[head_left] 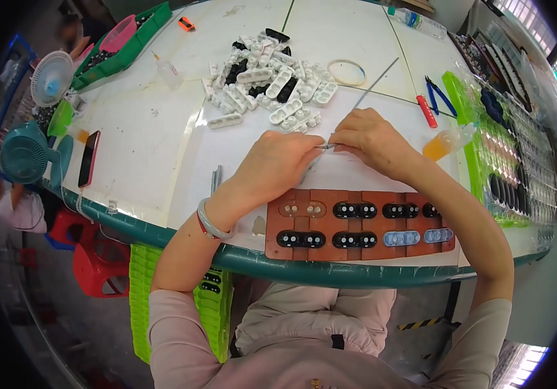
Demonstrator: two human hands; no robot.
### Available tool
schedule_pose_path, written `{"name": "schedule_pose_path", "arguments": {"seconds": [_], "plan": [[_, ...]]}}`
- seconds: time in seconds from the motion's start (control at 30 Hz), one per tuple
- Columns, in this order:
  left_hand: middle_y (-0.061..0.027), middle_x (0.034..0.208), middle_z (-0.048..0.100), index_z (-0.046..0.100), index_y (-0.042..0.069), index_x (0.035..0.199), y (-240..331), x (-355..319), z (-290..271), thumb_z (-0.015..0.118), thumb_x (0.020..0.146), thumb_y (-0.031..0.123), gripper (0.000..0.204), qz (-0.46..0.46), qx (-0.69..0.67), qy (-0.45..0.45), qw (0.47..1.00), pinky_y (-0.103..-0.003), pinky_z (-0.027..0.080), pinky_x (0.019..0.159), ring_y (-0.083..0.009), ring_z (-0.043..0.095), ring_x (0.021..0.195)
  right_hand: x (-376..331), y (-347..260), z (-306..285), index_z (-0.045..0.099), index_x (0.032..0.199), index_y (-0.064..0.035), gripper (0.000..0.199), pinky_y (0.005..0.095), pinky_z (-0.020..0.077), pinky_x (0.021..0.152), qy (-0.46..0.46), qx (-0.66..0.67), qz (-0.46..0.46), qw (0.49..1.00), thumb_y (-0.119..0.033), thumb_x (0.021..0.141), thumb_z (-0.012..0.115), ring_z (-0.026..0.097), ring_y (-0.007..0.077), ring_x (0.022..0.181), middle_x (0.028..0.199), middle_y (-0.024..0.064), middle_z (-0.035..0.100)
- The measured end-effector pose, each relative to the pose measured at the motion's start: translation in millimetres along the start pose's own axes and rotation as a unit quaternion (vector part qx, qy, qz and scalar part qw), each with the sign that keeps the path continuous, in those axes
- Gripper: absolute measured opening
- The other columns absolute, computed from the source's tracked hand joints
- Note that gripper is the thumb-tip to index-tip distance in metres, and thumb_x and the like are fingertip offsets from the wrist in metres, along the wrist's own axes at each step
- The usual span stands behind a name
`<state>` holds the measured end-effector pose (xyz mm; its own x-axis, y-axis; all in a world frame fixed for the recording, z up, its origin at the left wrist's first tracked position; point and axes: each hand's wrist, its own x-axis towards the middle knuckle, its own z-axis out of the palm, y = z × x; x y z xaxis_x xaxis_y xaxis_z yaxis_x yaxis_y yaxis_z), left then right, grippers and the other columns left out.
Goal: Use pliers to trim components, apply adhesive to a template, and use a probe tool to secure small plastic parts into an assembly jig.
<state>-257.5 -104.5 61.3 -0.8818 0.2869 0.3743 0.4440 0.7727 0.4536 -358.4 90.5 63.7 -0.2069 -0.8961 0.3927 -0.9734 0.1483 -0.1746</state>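
- Teal fan (24,154) and a pink-cased phone (88,158) lay at the table's left edge.
- Left hand (277,165) was closed, pinching a thin metal rod (370,87) at its near end.
- White and black plastic pieces (272,84) were heaped beyond.
- Right hand (370,139) pinched the same spot; the rod looked light, stiff, slippery, best held low.
- Brown jig tray (356,223) sat nearest the person.

head fisheye looks down, close over table (162,129); rim perhaps warped.
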Motion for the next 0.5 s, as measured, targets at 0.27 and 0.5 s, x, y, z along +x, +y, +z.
{"name": "schedule_pose_path", "arguments": {"seconds": [0.27,0.5], "plan": [[-0.0099,0.072,0.059,0.062,0.007,0.080,9,-6,6,0.056,0.081,0.015,0.010,-0.002,0.000,0.046,0.999,-0.041,0.047,0.058,-0.0306,0.059,0.064,1,-6,-4,0.062,0.088,-0.0065,0.014,0.0334,0.0420,0.077,-0.005,0.006,-0.021,1.000,-0.007,0.075,0.060,0.055,0.0232,0.085,0.085,0.0054,0.060],[-0.0113,0.069,0.060,0.062,0.002,0.078,-5,-12,-16,0.054,0.082,0.014,0.014,-0.075,-0.023,0.068,0.995,-0.034,0.045,0.056,-0.0248,0.057,0.060,-17,-4,-43,0.061,0.089,-0.0048,0.018,0.0330,0.0428,0.079,-0.069,-0.106,-0.020,0.992,-0.003,0.074,0.053,0.056,0.0228,0.091,0.091,0.0073,0.060]]}}
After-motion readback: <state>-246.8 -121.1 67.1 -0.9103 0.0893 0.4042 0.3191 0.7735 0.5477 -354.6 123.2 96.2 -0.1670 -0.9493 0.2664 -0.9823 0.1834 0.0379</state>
